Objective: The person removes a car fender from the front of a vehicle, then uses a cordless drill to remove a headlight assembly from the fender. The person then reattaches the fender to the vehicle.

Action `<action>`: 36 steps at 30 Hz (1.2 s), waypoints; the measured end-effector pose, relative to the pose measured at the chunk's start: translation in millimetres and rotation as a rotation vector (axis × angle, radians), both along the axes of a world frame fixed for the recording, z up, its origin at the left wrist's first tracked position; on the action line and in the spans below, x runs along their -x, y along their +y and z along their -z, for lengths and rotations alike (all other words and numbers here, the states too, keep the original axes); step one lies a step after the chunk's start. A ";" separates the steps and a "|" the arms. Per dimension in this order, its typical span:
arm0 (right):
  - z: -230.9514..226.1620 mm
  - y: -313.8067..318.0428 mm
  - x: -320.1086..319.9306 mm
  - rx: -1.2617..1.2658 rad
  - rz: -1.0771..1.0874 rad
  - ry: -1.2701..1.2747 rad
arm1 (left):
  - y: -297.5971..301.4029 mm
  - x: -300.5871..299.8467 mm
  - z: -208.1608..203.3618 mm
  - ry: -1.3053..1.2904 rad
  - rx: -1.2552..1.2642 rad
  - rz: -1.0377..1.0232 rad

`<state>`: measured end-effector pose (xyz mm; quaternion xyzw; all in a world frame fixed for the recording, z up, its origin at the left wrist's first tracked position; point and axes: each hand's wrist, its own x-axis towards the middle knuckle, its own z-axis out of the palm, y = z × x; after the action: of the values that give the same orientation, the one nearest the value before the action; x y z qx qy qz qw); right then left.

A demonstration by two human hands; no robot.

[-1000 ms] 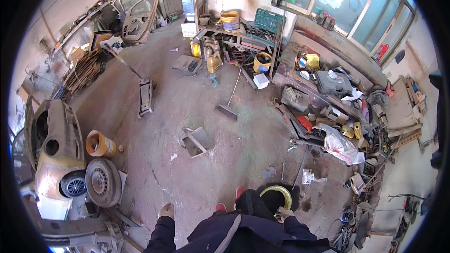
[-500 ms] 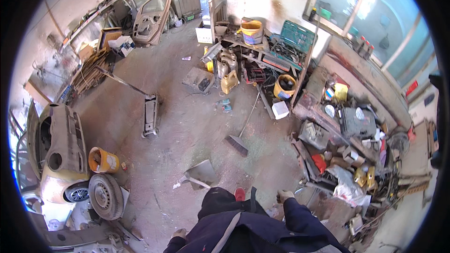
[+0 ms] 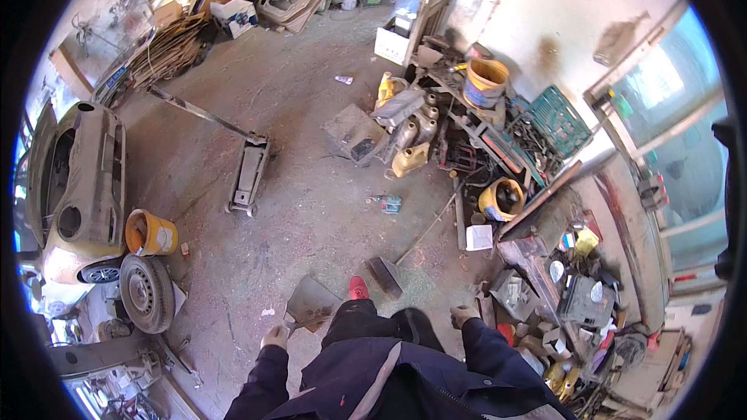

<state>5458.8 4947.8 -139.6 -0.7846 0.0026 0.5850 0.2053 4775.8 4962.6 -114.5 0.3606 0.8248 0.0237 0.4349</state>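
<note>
My left hand hangs low beside my body, its fingers loosely curled with nothing visible in them. In the picture it overlaps the near side of a grey dustpan, which lies on the floor. My right hand is out to the right, closed and holding nothing that I can see. A broom with a long thin stick has its dark head on the floor between my hands and ahead. Its stick leans toward the workbench. My red shoe is planted between dustpan and broom head.
A teal power tool lies on the floor ahead. A floor jack and a wheel are to the left. The cluttered workbench and canisters stand ahead right; a heap of parts fills the right.
My view has shifted as I step forward, and the dustpan and broom head are closer to me. My left hand has swung forward and up; a red shoe now shows further left.
</note>
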 end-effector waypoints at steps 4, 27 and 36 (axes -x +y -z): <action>17.4 99.6 -31.4 -0.069 -0.280 -0.123 | 98.4 -34.8 -67.6 -0.023 -0.187 -0.063; 312.3 618.7 81.8 0.019 -1.771 -0.446 | -153.8 -432.5 -162.4 -0.029 0.872 -1.060; 359.9 603.0 98.1 -0.059 -1.752 -0.460 | -86.6 -405.3 -153.4 0.002 0.472 -1.173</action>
<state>5360.6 5550.8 -499.5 -0.5977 -0.6512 0.3604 -0.2980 5181.0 4876.0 39.0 -0.2571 0.8687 0.0755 0.4166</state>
